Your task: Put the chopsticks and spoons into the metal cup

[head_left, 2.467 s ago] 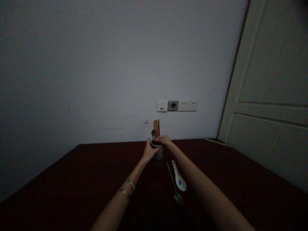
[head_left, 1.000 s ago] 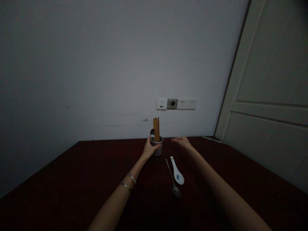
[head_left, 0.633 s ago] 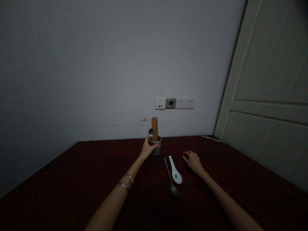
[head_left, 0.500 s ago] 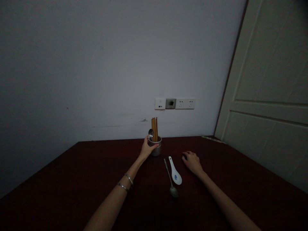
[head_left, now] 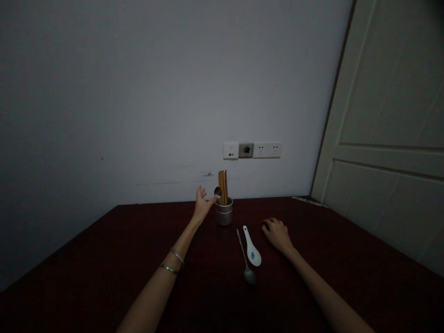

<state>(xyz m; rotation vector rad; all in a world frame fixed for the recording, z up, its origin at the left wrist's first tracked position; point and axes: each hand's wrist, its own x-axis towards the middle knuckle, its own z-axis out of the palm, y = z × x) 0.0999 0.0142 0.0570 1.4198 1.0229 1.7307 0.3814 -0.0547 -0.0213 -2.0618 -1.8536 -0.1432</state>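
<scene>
A small metal cup (head_left: 224, 214) stands at the far middle of the dark red table (head_left: 104, 268). Wooden chopsticks (head_left: 222, 186) and a metal spoon (head_left: 217, 192) stick up out of it. My left hand (head_left: 201, 203) is just left of the cup, lifted off it, fingers spread and empty. My right hand (head_left: 276, 234) rests on the table to the right, fingers loosely curled down, holding nothing. Between my arms lie a white ceramic spoon with a blue mark (head_left: 252, 249) and a long metal spoon (head_left: 245, 260), side by side.
A pale wall runs behind the table with a row of sockets (head_left: 252, 150) above the cup. A cream door (head_left: 388, 138) stands at the right. A thin light strip (head_left: 305, 200) lies at the table's far right corner.
My right hand left the cup's rim and came down onto the table at the right. My left hand has just let go of the cup and opened beside it.
</scene>
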